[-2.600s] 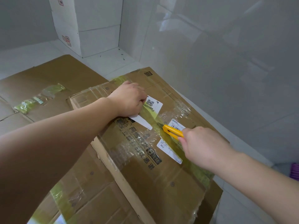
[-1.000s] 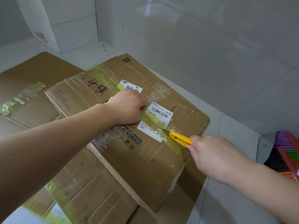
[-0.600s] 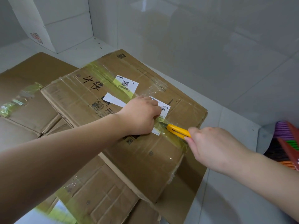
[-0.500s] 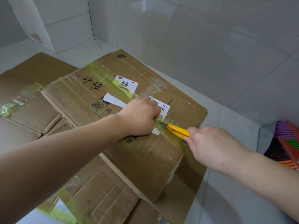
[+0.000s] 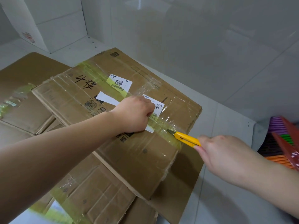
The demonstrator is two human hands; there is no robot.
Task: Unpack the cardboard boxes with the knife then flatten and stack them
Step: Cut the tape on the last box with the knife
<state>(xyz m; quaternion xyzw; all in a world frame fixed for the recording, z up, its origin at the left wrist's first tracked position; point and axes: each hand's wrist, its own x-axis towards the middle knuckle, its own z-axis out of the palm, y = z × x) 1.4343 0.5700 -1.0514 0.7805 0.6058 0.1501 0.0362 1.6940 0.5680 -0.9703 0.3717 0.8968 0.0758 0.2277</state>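
Head view, looking down at a tiled floor corner. A brown box [image 5: 129, 143], sealed with clear and yellow-green tape [image 5: 163, 126], lies on top of flattened cardboard [image 5: 24, 110] spread across the floor. The left hand [image 5: 134, 115], fingers curled into a loose fist, presses down on the box top beside a white label [image 5: 154, 109]. The right hand [image 5: 223, 157] grips a yellow knife [image 5: 186, 139], its tip touching the tape near the box's right edge. A second label [image 5: 119, 83] sits farther back. White boxes [image 5: 48, 21] stand in the far corner. Coloured brooms [image 5: 281, 141] show at the right edge.
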